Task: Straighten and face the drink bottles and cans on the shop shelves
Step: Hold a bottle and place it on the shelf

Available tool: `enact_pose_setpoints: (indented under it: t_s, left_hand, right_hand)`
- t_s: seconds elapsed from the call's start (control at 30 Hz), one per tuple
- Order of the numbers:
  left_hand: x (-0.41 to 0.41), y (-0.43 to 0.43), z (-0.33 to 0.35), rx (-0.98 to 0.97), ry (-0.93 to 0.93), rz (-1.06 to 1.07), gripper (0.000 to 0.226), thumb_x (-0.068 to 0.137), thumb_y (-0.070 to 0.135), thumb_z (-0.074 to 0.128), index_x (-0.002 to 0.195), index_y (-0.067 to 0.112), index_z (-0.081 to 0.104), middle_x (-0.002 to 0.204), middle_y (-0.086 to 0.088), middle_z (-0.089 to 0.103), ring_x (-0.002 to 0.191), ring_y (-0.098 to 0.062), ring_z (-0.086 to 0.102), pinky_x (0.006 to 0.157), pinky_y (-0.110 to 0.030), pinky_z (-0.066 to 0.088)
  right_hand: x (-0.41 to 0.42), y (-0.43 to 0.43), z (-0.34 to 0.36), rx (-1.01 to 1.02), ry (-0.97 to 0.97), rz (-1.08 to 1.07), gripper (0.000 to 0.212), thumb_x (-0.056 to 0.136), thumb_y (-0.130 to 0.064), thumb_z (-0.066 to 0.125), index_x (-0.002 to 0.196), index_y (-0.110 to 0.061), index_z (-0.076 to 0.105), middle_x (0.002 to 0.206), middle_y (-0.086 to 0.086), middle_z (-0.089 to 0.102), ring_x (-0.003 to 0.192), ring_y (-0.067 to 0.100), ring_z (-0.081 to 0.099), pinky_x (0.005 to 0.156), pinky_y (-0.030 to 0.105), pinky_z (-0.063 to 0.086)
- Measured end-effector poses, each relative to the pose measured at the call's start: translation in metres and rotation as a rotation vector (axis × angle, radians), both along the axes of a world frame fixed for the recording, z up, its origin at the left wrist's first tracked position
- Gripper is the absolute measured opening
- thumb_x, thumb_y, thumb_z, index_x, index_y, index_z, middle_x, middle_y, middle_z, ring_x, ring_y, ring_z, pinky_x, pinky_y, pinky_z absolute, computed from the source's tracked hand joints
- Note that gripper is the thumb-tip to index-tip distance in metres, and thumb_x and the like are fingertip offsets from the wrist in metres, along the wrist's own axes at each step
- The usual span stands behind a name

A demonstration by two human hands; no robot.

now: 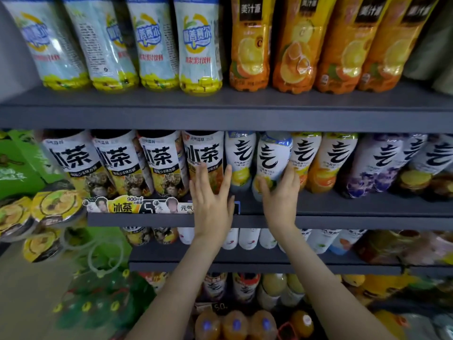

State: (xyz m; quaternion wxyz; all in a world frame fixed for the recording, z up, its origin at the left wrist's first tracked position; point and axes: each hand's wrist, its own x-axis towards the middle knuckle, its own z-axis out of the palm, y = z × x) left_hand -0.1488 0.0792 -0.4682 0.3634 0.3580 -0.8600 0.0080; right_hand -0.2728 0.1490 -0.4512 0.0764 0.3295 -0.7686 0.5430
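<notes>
Left hand [212,200] flat against iced-tea bottle [203,153], right hand [279,192] tight around white bottle [272,155]

Four pear-drink bottles [157,45], four orange-juice bottles [250,50], four iced-tea bottles [160,163] and two lemon soda bottles [241,155].

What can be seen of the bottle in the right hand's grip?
The bottle looks like plastic under a glossy white sleeve, with one large black brush character, a blue band near the top and yellow fruit at the bottom. Its cap is out of sight. It stands on the middle shelf, pulled forward of its row and tilted, top to the right. The right hand wraps its lower part, thumb on the left side.
</notes>
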Motion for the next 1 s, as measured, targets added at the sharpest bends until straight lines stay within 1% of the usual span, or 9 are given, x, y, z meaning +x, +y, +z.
enact_pose_setpoints:
  t_s: [0.1,0.23,0.4,0.5,0.6,0.7,0.8,0.9,1.0]
  left_hand:
    - [-0.004,-0.003,-0.003,0.005,0.002,-0.002,0.074,0.085,0.023,0.065,0.149,0.021,0.028,0.149,-0.029,0.009,0.140,-0.042,0.011,0.112,-0.055,0.012]
    - [-0.005,-0.005,-0.004,-0.001,-0.007,0.004,0.074,0.086,0.024,0.064,0.149,0.022,0.026,0.150,-0.028,0.009,0.141,-0.042,0.010,0.113,-0.056,0.011]
    - [-0.003,0.014,0.003,0.218,0.100,0.055,0.073,0.081,0.010,0.067,0.145,0.021,0.034,0.151,-0.024,0.013,0.135,-0.044,0.021,0.105,-0.058,0.034]
    - [-0.004,0.035,0.016,0.271,0.071,0.077,0.069,0.080,0.007,0.068,0.142,0.018,0.040,0.147,-0.026,0.021,0.130,-0.045,0.024,0.101,-0.061,0.035]
    - [-0.006,0.057,0.032,0.292,0.022,0.062,0.058,0.083,0.009,0.064,0.138,0.013,0.046,0.143,-0.027,0.028,0.128,-0.044,0.025,0.100,-0.060,0.037]
    - [-0.015,0.086,0.048,0.338,-0.086,-0.048,0.052,0.086,0.006,0.061,0.135,0.009,0.048,0.138,-0.024,0.038,0.126,-0.042,0.034,0.097,-0.055,0.042]
    - [-0.037,0.122,0.066,0.602,-0.284,-0.154,0.044,0.096,0.016,0.048,0.139,0.014,0.042,0.134,-0.015,0.049,0.119,-0.034,0.048,0.086,-0.043,0.047]
    - [-0.064,0.161,0.076,0.801,-0.523,-0.195,0.038,0.098,0.021,0.043,0.135,0.015,0.042,0.122,-0.014,0.058,0.106,-0.033,0.057,0.070,-0.035,0.045]
    - [-0.095,0.201,0.085,0.820,-0.633,-0.260,0.037,0.098,0.022,0.041,0.135,0.017,0.043,0.118,-0.009,0.060,0.100,-0.028,0.059,0.067,-0.031,0.043]
  right_hand:
    - [0.000,-0.005,-0.002,0.011,0.085,-0.083,0.066,0.089,-0.019,0.063,0.144,-0.002,0.031,0.127,0.022,0.044,0.116,0.033,0.041,0.095,0.033,0.039]
    - [-0.001,-0.014,0.001,-0.063,-0.057,-0.053,0.057,0.093,-0.014,0.057,0.143,-0.007,0.031,0.139,0.011,0.042,0.128,0.023,0.041,0.101,0.030,0.040]
    - [0.013,-0.016,0.016,0.071,-0.128,-0.111,0.054,0.095,-0.019,0.052,0.143,-0.009,0.029,0.141,0.010,0.039,0.128,0.026,0.040,0.095,0.038,0.044]
    - [0.017,0.000,0.019,0.187,-0.178,-0.046,0.061,0.094,-0.016,0.052,0.147,-0.010,0.021,0.145,0.011,0.033,0.129,0.029,0.036,0.095,0.044,0.045]
    - [0.019,0.035,0.018,0.236,-0.120,0.034,0.053,0.095,-0.014,0.050,0.143,-0.008,0.028,0.139,0.012,0.040,0.127,0.029,0.038,0.095,0.042,0.045]
    - [0.015,0.080,0.021,0.337,-0.058,0.103,0.037,0.096,-0.013,0.048,0.131,-0.006,0.043,0.127,0.012,0.048,0.119,0.028,0.043,0.089,0.042,0.047]
    - [0.000,0.130,0.026,0.414,-0.081,0.162,0.022,0.094,-0.012,0.049,0.114,-0.004,0.052,0.113,0.014,0.054,0.104,0.031,0.052,0.075,0.040,0.045]
    - [-0.021,0.184,0.029,0.483,-0.103,0.182,0.014,0.093,-0.018,0.051,0.100,-0.005,0.052,0.097,0.014,0.054,0.085,0.032,0.053,0.063,0.037,0.040]
    - [-0.050,0.235,0.034,0.545,-0.123,0.158,0.013,0.091,-0.018,0.052,0.099,-0.009,0.051,0.098,0.009,0.052,0.088,0.029,0.053,0.067,0.037,0.043]
